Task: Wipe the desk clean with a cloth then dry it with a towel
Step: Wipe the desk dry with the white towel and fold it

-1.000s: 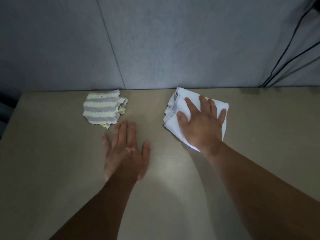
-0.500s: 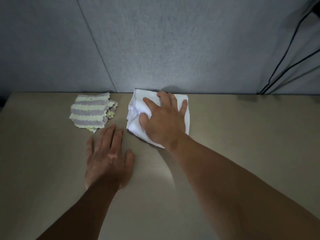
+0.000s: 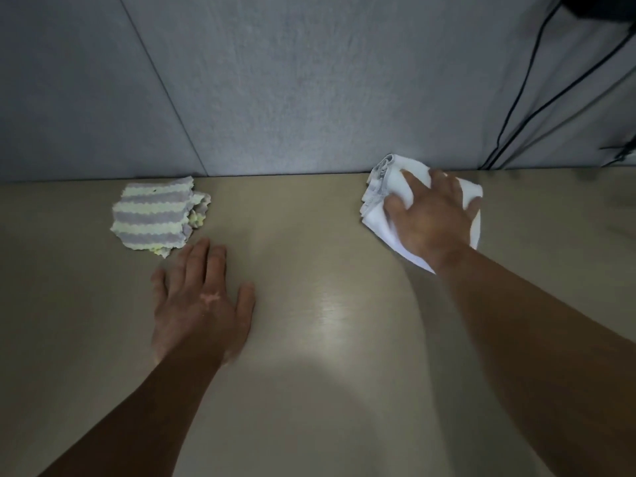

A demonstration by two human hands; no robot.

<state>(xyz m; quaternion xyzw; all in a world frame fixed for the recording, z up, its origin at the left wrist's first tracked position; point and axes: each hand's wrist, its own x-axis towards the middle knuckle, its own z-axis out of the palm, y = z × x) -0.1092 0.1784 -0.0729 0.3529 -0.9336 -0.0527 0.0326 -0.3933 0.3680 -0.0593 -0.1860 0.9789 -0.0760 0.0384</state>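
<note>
A folded white towel (image 3: 380, 192) lies on the beige desk (image 3: 327, 321) at the back right, close to the wall. My right hand (image 3: 432, 218) presses down on it with fingers spread and gripping the fabric. A striped purple and pale-yellow cloth (image 3: 155, 215) lies crumpled at the back left. My left hand (image 3: 201, 304) rests flat on the desk just in front of that cloth, fingers apart, holding nothing and not touching it.
A grey panelled wall (image 3: 309, 80) rises straight behind the desk. Black cables (image 3: 516, 108) hang down at the far right behind the desk's back edge. A bright patch of light falls on the desk's middle.
My right hand has slid the white towel to the right along the back edge, after first sweeping it left beside the striped cloth. My left hand stays flat in place.
</note>
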